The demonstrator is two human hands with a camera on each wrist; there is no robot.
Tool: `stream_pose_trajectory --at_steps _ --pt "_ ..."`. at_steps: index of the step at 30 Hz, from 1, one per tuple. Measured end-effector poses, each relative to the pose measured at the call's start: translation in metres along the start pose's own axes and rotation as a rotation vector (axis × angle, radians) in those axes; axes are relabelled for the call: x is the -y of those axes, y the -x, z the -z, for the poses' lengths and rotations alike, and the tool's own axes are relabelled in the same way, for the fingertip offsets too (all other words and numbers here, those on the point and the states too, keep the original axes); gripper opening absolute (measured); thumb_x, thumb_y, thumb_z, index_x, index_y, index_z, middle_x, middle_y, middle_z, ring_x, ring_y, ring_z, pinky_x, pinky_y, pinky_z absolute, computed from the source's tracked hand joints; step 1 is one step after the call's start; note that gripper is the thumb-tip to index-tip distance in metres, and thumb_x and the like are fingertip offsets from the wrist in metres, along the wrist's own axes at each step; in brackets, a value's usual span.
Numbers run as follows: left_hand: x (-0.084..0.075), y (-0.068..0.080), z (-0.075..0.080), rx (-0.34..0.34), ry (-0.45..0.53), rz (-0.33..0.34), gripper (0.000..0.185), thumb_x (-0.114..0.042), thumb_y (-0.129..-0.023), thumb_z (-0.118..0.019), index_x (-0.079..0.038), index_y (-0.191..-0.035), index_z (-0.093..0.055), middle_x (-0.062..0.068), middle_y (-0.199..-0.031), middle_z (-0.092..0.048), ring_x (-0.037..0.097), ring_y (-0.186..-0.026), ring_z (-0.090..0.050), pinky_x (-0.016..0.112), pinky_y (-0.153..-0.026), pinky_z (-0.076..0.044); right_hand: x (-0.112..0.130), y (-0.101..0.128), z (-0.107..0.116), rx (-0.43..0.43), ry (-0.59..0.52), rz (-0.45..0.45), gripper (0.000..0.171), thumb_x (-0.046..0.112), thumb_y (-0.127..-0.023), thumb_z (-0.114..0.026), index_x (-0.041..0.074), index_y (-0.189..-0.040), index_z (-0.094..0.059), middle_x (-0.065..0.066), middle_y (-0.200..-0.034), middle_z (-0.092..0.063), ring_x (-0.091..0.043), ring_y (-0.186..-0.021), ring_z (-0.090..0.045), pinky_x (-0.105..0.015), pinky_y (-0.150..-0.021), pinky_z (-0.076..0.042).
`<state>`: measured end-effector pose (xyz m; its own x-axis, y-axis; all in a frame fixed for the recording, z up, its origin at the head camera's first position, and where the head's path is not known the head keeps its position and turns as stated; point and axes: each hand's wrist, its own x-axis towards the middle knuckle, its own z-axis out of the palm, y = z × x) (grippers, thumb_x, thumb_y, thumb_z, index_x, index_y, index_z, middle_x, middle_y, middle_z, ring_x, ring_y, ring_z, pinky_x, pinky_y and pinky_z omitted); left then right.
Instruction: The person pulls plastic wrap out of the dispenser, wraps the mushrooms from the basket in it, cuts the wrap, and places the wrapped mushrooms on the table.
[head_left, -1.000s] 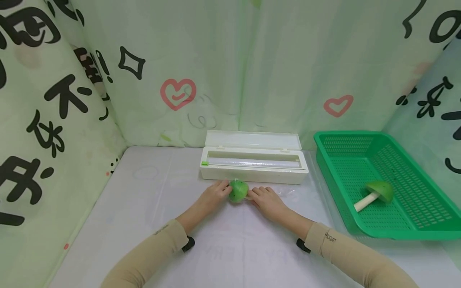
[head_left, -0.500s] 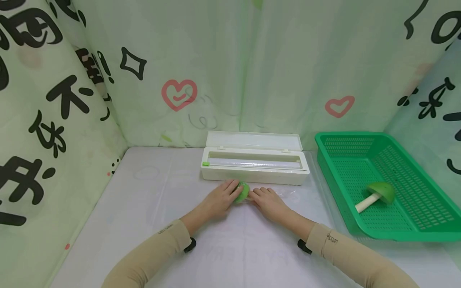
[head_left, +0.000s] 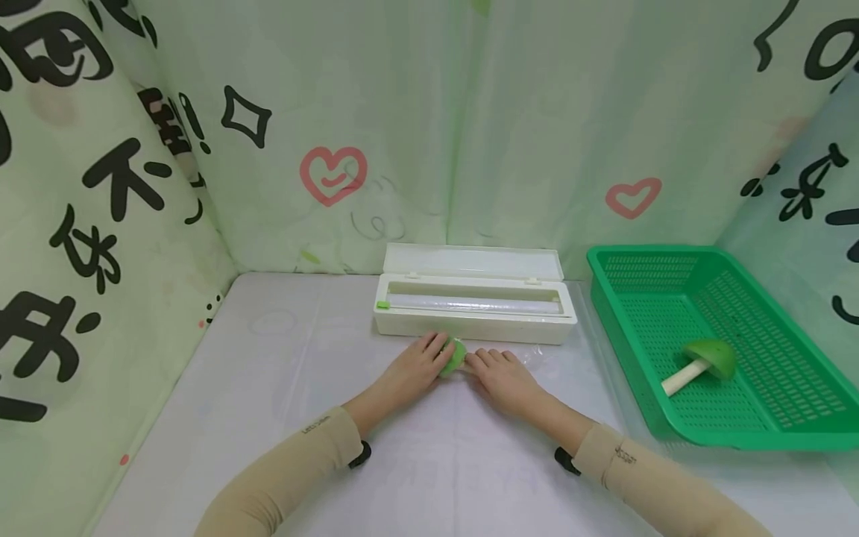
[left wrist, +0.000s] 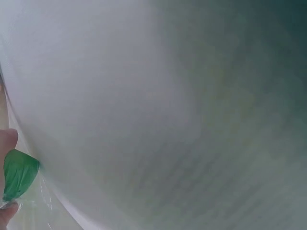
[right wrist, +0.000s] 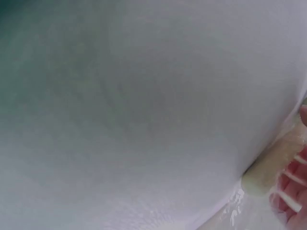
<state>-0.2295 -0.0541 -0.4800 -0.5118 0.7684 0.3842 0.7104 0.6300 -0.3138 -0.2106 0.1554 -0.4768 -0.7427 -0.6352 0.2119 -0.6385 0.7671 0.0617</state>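
Observation:
A green-capped mushroom lies on the table between both hands in the head view, its cap (head_left: pixel 457 358) partly hidden behind fingers. My left hand (head_left: pixel 412 368) holds the cap; in the left wrist view a thumb and a finger sit on either side of the green cap (left wrist: pixel 20 176). My right hand (head_left: pixel 505 379) holds the stem end. Its curled fingers lie along the pale stem (right wrist: pixel 271 170) in the right wrist view. Clear cling film (right wrist: pixel 235 207) covers the stem and spreads around it, with a wrinkled bit of film (head_left: pixel 535 358) showing beside the right hand.
Just behind the hands stands a white cling film box (head_left: pixel 473 327), lid raised, a roll inside and a green slider at its left. On the right, a green basket (head_left: pixel 738 438) holds another green-capped mushroom (head_left: pixel 713 358). Printed curtains (head_left: pixel 523 134) enclose the table (head_left: pixel 376 477).
My left hand has shifted right and over the cap, which now shows less and sits slightly further right. My right hand has barely moved and stays at the stem.

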Motion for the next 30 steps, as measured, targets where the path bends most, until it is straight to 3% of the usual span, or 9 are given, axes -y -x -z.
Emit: stream_pose_trajectory --at_steps 5,13,22,26,30 --pt "-0.001 0.000 -0.001 0.037 0.015 0.037 0.059 -0.035 -0.079 -0.068 -0.005 -0.123 -0.043 0.012 -0.121 -0.044 0.026 -0.109 -0.044 0.031 -0.097 -0.036 0.002 0.004 0.008 -0.028 0.027 -0.077 0.046 0.030 -0.075 -0.072 0.006 -0.108 -0.050 -0.007 -0.097 -0.052 -0.026 -0.092 -0.052 -0.043 -0.080 -0.042" --pt "-0.001 0.000 0.002 0.070 0.097 0.107 0.062 -0.033 -0.081 -0.067 -0.001 -0.126 -0.040 0.015 -0.123 -0.042 0.027 -0.113 -0.043 0.032 -0.101 -0.034 0.001 0.006 0.003 -0.080 0.063 -0.033 0.039 0.021 -0.075 -0.072 0.007 -0.104 -0.050 -0.005 -0.086 -0.047 -0.024 -0.078 -0.051 -0.038 -0.069 -0.044" --pt "0.001 0.000 0.010 0.001 0.109 0.109 0.057 -0.030 -0.082 -0.064 0.002 -0.124 -0.041 0.016 -0.118 -0.046 0.026 -0.108 -0.047 0.031 -0.097 -0.037 -0.001 0.005 0.000 -0.181 0.116 0.048 0.027 0.018 -0.079 -0.069 0.009 -0.097 -0.050 -0.002 -0.083 -0.047 -0.020 -0.075 -0.049 -0.033 -0.068 -0.042" --pt "0.003 0.001 0.009 -0.044 0.119 0.096 0.057 -0.030 -0.081 -0.064 0.002 -0.123 -0.044 0.016 -0.117 -0.048 0.026 -0.106 -0.049 0.032 -0.095 -0.039 0.000 0.006 0.002 -0.174 0.093 0.042 0.024 0.016 -0.082 -0.066 0.008 -0.099 -0.051 -0.002 -0.084 -0.048 -0.020 -0.076 -0.049 -0.033 -0.068 -0.043" --pt "0.003 0.003 0.011 -0.064 0.106 0.081 0.065 -0.040 -0.080 -0.063 0.001 -0.125 -0.043 0.018 -0.122 -0.046 0.029 -0.111 -0.047 0.035 -0.097 -0.038 0.001 0.006 0.005 -0.153 0.030 0.009 0.023 0.012 -0.082 -0.064 0.007 -0.101 -0.052 -0.003 -0.085 -0.049 -0.020 -0.078 -0.050 -0.034 -0.069 -0.043"
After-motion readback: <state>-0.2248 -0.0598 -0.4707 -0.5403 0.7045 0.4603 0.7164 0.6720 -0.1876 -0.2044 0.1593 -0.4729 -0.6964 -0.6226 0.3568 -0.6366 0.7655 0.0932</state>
